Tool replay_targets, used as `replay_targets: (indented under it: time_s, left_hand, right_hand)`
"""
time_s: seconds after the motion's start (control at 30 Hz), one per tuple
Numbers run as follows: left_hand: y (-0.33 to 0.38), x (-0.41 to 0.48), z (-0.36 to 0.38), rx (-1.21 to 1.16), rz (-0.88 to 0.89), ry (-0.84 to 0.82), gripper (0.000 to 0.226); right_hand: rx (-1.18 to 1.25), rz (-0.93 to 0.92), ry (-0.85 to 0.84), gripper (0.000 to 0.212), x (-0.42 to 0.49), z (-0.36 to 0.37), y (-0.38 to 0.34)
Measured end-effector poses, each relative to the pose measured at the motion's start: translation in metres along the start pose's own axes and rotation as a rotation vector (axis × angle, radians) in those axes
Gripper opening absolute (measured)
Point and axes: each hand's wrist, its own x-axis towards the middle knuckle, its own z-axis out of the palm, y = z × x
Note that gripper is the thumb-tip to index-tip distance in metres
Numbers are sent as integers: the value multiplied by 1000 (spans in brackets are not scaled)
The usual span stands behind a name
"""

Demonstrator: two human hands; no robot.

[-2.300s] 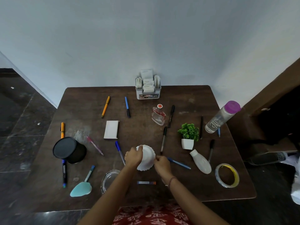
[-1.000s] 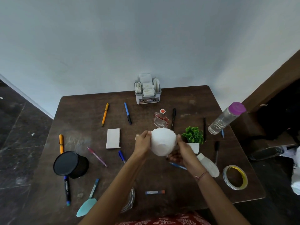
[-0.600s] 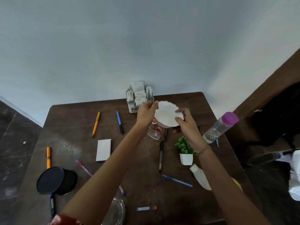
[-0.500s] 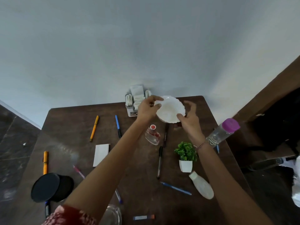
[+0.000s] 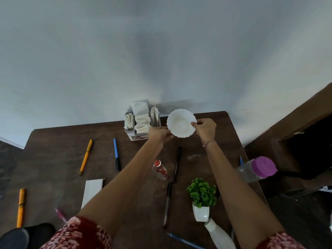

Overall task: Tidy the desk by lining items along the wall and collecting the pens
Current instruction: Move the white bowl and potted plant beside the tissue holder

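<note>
Btm of frame first: white squeeze bottle (image 5: 219, 236) lying btm right, blue pen (image 5: 183, 241) just beside it, potted plant (image 5: 202, 196) upright right above. Lower left: orange marker (image 5: 21, 207), pink pen (image 5: 61, 214), white box (image 5: 92, 191).

Mid-frame, more pens loose on the desk (image 5: 53, 150): black pen (image 5: 167, 203), black marker (image 5: 177, 163), blue-black pen (image 5: 116, 154), orange pen (image 5: 86, 156). None collected yet. Small perfume bottle (image 5: 159, 169) at ctr, purple-capped water bottle (image 5: 256, 169) at the right edge.

Now the action, upper ctr: white scalloped bowl (image 5: 181, 123) btwn both hands at the desk's far edge, just right of the napkin holder (image 5: 140, 123), close to the wall (image 5: 161, 51). Left hand (image 5: 159, 134) pinches the left rim. Right hand (image 5: 204, 127) pinches the right rim w/ thumb and curled fingers. Can't tell if the base is down or just off the wood.

Handling call: looks rigid and light, prob. glass or ceramic, so there's chip risk. Smooth walls could slip, but the wavy rim gives purchase. Opposite-rim hold suits it. Set it down softly, clear of the holder.
</note>
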Motion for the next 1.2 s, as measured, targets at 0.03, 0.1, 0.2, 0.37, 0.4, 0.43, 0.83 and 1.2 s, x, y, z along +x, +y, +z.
replay_targets:
  time_s: [0.03, 0.1, 0.2, 0.37, 0.4, 0.43, 0.83, 1.2]
  left_hand:
    - [-1, 5, 3, -9, -15, -11, 26]
    - [-1, 14, 9, -22, -37, -16, 25]
    - [-3, 26, 12, -64, -89, 0, 24]
    - [-8, 37, 11, -146, -133, -13, 25]
    - [-8, 38, 10, -156, -137, -14, 28]
    - [-8, 39, 10, -161, -141, -16, 30]
    - [-12, 44, 12, -209, -137, 14, 39]
    - [3, 21, 8, -75, -166, -69, 45]
  right_hand:
    - [-15, 16, -6, 18, 7, 4, 2]
    - [-49, 32, -30, 16, 18, 12, 5]
    - [-138, 10, -94, 14, 32, 22, 5]
    - [-224, -16, -160, 15, 47, 40, 6]
    - [-240, -21, -169, 16, 49, 43, 7]
    - [-248, -21, -175, 16, 51, 46, 7]
    - [-104, 1, -160, 26, 47, 54, 10]
    - [-51, -99, -47, 29, 15, 31, -13]
